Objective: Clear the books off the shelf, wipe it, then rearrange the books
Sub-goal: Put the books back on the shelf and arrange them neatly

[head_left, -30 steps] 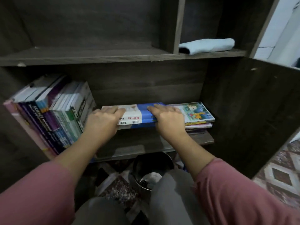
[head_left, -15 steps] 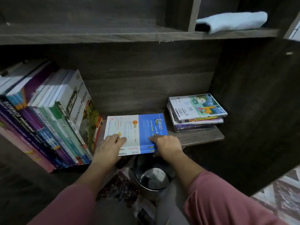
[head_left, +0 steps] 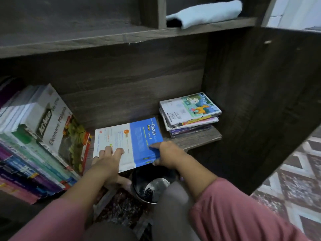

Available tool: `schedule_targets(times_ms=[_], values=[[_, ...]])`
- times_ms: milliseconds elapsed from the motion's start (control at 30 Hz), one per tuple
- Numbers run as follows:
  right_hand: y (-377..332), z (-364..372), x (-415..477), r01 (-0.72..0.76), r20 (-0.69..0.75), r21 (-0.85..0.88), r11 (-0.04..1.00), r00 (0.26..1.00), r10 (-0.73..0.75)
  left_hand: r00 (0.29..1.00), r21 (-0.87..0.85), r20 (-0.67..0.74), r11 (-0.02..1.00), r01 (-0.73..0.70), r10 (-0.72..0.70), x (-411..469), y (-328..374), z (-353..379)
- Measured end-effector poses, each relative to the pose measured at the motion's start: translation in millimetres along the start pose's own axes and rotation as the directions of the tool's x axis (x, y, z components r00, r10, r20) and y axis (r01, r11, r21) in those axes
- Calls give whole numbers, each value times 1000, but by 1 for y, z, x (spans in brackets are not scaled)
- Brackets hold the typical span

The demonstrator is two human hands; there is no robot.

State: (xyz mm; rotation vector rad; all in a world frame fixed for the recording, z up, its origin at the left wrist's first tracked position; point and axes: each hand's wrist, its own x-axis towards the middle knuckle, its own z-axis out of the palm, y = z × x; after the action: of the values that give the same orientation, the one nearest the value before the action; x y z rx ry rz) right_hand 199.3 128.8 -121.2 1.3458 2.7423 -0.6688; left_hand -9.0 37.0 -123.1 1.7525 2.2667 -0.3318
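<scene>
blue-and-white book (head_left: 132, 141) flat on shelf (head_left: 196, 138), near end overhanging, left hand (head_left: 107, 160) fingers spread on cover, thumb underneath, right hand (head_left: 167, 153) pinching its right edge, leaning row of books (head_left: 43, 136) crowding its left, small stack (head_left: 189, 113) just right, bin (head_left: 151, 186) below, folded cloth (head_left: 205, 13) above

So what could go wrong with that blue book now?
1. The fokus book sticks out past the front edge of the shelf, right above the black bin. If the left hand or the right hand slips, the book could drop in.
2. The leaning books on the left tilt toward the gap beside it, so they might slide down flatter.
</scene>
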Motion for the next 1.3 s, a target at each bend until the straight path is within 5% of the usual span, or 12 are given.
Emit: schedule_targets(times_ms=[200, 300, 400, 633, 733, 1000, 1300], values=[[55, -28, -100, -144, -154, 142, 979, 974, 166, 949, 43, -123, 957, -287, 290, -18, 127, -42], [87, -36, -170, -201, -138, 247, 948, 961, 240, 892, -29, 22, 892, -451, 451, -42, 210, -48], [123, -29, -239, -316, -132, 178, 932, 931, 341, 801, -59, 221, 827, -559, 557, -67, 284, -30], [204, 17, -341, -600, 28, 246, 761, 790, 613, 724, -48, 396, 800, -597, 565, -69, 412, 38], [234, 45, -355, -686, 95, 222, 692, 722, 685, 725, 30, 324, 760, -649, 607, -72, 428, 74], [302, 174, -330, -813, 340, 38, 581, 557, 758, 640, 112, 405, 659, -744, 653, -45, 430, 112], [325, 289, -303, -843, 207, -72, 533, 510, 835, 633, 42, 398, 676, -736, 664, -23, 431, 136]])
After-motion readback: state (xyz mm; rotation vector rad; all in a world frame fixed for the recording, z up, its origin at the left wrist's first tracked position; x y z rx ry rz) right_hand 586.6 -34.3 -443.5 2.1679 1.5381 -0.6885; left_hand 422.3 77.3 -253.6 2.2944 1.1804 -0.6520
